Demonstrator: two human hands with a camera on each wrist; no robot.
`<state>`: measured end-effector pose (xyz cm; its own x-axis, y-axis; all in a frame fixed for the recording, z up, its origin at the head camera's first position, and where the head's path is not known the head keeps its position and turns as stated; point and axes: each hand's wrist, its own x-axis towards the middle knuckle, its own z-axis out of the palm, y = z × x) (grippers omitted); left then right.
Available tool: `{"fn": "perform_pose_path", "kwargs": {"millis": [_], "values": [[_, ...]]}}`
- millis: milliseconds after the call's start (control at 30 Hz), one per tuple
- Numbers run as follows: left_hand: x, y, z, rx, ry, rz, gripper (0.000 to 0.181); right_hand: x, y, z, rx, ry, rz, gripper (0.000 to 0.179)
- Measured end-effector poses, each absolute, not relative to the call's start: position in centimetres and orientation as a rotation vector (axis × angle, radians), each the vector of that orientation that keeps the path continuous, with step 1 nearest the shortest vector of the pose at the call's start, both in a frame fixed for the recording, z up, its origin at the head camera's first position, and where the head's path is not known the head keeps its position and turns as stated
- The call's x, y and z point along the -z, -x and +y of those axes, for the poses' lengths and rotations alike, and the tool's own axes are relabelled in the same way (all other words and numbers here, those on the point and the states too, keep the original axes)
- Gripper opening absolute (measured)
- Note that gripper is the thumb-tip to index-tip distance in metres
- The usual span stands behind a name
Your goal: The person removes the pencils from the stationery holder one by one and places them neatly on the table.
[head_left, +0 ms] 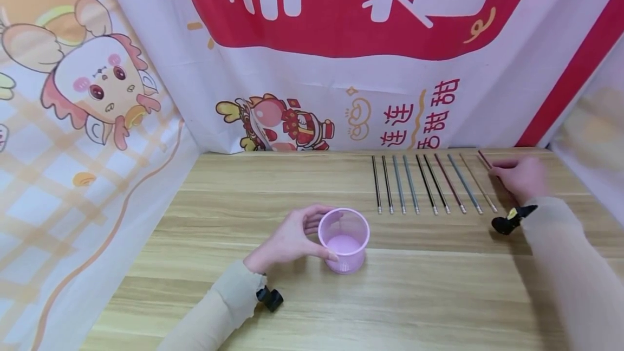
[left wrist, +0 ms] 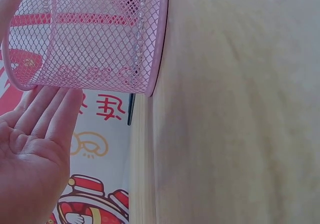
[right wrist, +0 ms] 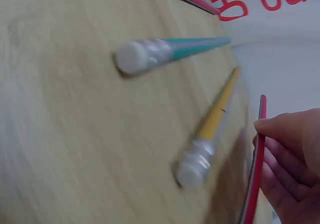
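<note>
A pink mesh pen cup (head_left: 347, 263) stands upright on the wooden table. My left hand (head_left: 291, 236) holds its left side, thumb at the front and fingers behind; in the left wrist view those fingers lie along the mesh of the cup (left wrist: 90, 53). Far to the right, my right hand (head_left: 524, 177) pinches a red pencil (right wrist: 256, 169) between thumb and fingers. Beside it lie a yellow pencil (right wrist: 214, 121) and a teal pencil (right wrist: 195, 48), eraser ends toward me.
Several more pencils, black, blue and dark red, lie in a row along the back of the table (head_left: 273, 177), a black pencil (head_left: 376, 183) at its left end. A printed cloth (head_left: 292, 85) hangs behind, and another cloth (head_left: 161, 188) borders the left side.
</note>
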<state>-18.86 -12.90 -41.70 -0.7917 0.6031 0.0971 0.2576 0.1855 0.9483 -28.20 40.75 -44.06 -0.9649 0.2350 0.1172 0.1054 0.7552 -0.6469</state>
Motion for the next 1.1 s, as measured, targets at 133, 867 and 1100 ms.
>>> {"fn": "perform_pose_path", "kwargs": {"millis": [133,867,1100], "values": [[41.8,18.8,-13.0,-1.635,-0.835,2.157,0.084,44.8,28.5,40.4,-0.963,0.312,-2.742,0.038],[41.5,18.6,-13.3,-1.623,-0.867,2.183,0.091,45.4,29.4,39.5,-0.936,0.334,-2.724,0.038],[41.5,18.6,-13.4,-1.643,-0.875,2.154,0.094,45.2,29.0,39.3,-0.992,0.35,-2.734,0.04]]}}
